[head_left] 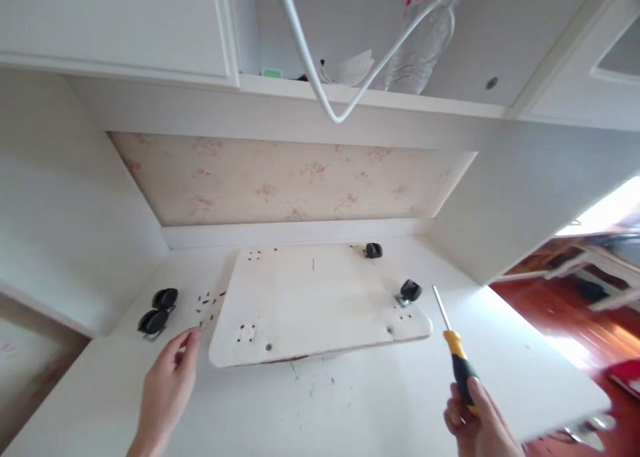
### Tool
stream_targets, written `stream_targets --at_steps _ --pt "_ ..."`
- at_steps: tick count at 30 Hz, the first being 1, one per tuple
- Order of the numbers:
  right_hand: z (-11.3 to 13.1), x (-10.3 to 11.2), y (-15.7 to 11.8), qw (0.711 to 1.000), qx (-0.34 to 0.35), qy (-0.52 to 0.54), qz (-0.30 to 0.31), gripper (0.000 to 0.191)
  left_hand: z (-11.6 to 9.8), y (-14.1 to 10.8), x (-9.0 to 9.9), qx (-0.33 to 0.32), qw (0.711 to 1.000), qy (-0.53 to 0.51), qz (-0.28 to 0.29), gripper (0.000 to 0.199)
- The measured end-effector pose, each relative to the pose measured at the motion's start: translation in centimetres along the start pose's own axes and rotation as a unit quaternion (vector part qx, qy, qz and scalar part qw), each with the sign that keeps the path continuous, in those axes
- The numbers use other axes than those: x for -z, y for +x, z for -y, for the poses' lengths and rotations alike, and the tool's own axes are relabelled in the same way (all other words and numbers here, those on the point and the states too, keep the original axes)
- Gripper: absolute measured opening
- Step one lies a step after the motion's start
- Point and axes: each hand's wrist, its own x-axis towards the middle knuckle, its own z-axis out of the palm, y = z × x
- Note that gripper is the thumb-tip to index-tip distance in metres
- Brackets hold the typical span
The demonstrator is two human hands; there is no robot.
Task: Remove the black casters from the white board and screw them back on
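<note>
My right hand (477, 420) grips a screwdriver (463, 374) with a yellow and black handle, its metal shaft pointing up and away over the desk. My left hand (173, 370) is closed, thumb and forefinger together, beside several small dark screws (205, 302). One screw lies right at the fingertips; whether it is held I cannot make out. Between the hands lies a white board (320, 304) with screw holes in its corners. A black caster (410, 290) with a metal plate rests on its right part, and another caster (373, 250) sits at its far right corner.
Two black casters (159, 309) stand together at the left of the white desk (320, 410). White side panels rise left and right. Overhead, a shelf holds a plastic bottle (420, 44), and a white cable (336, 118) hangs down in a loop.
</note>
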Motion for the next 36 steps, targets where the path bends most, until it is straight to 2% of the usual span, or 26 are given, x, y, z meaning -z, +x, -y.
stream_targets --at_steps 3,6,8,12,14,18,21,25,30,33,36 --pt "-0.1 -0.7 -0.6 0.999 0.015 -0.037 0.024 0.039 -2.1 -1.9 0.1 -0.031 0.999 -0.033 -0.028 0.043" --pt "-0.2 -0.4 -0.6 0.995 0.018 -0.08 0.05 0.039 -4.6 -3.8 -0.3 -0.129 0.99 -0.041 -0.041 0.035" --pt "-0.2 -0.2 -0.5 0.993 0.015 -0.101 0.062 0.041 -6.5 -5.4 -1.1 -0.215 0.976 -0.037 -0.013 0.029" --pt "-0.4 -0.4 -0.7 0.988 0.013 -0.135 0.073 0.048 -10.6 -9.0 -3.8 -0.351 0.932 -0.018 0.089 0.022" --pt "-0.7 -0.7 -1.1 0.987 0.007 -0.144 0.077 0.049 -12.7 -10.9 -5.4 -0.402 0.906 0.011 0.132 0.023" --pt "-1.5 -1.4 -2.3 0.98 -0.007 -0.155 0.125 0.048 -16.2 -13.9 -8.0 -0.466 0.866 0.062 0.171 0.025" --pt "-2.2 -2.0 -3.2 0.975 -0.005 -0.159 0.157 0.054 -18.0 -15.3 -9.4 -0.477 0.856 0.078 0.185 0.027" --pt "-3.2 -2.8 -4.5 0.971 -0.015 -0.172 0.168 0.068 -18.9 -15.3 -10.5 -0.456 0.869 0.076 0.177 0.025" --pt "-4.2 -3.5 -6.1 0.972 -0.057 -0.174 0.149 0.077 -18.6 -12.3 -10.5 -0.391 0.9 0.121 0.149 0.026" --pt "-4.3 -3.8 -6.4 0.968 -0.062 -0.177 0.167 0.077 -18.4 -9.9 -10.3 -0.366 0.91 0.143 0.132 0.027" --pt "-4.2 -4.1 -6.3 0.97 -0.076 -0.163 0.161 0.077 -18.4 -7.7 -10.3 -0.35 0.916 0.155 0.125 0.026"
